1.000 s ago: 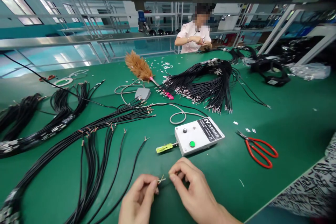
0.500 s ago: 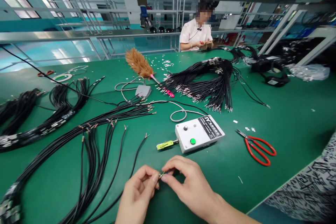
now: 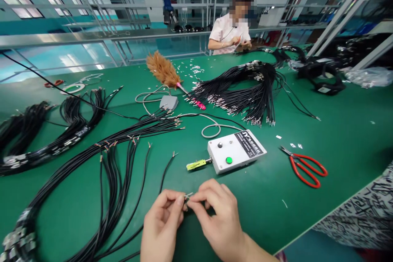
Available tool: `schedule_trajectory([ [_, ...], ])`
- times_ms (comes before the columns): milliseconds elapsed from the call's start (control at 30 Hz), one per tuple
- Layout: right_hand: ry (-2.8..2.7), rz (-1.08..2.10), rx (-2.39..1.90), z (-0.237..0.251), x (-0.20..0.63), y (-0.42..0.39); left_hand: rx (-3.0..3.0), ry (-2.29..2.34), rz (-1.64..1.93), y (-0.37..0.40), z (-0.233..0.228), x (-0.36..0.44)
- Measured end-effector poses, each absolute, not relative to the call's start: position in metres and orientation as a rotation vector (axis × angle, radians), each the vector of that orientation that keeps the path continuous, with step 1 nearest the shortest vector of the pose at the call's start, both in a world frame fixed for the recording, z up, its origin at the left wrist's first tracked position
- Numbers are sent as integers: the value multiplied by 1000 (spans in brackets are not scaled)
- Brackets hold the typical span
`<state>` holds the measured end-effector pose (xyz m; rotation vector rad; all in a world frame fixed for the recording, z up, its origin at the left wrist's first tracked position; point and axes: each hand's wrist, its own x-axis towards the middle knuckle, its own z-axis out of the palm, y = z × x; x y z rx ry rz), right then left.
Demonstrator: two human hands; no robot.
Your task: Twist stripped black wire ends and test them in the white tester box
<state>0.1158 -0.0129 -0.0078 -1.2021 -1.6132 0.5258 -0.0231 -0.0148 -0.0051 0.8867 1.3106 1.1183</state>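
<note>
Head cam: left hand [image 3: 161, 225] & right hand [image 3: 215, 217] meet at the near edge of the green table [image 3: 337, 131], fingertips of both pinched together on the thin bare wire end [image 3: 188, 196] of a black cable. White control box w/ green button [image 3: 236, 155] sits just beyond, red-handled scissors [image 3: 303, 166] to its right, black cable bundles [image 3: 101, 159] fan out on the left.
</note>
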Motion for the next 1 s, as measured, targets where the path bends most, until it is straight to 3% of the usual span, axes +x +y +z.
schedule_trajectory([
  [233, -906, 1554, -1153, -13, 92, -16, 768, 1283, 1166, -18, -1, -24],
  [367, -825, 1838, -1052, -8, 100, -7, 750, 1238, 1093, -18, 4, -27],
  [600, -1479, 1850, -993, 14, 140, 15, 765, 1017, 740, -7, 22, -37],
  [767, -1967, 1586, -886, 34, 157, 24, 770, 984, 574, -3, 29, -36],
  [867, -1832, 1432, -971, 28, 155, 22, 793, 1073, 677, -5, 28, -34],
  [1000, -1383, 1487, -1199, 10, 151, 11, 829, 1217, 840, -11, 24, -31],
])
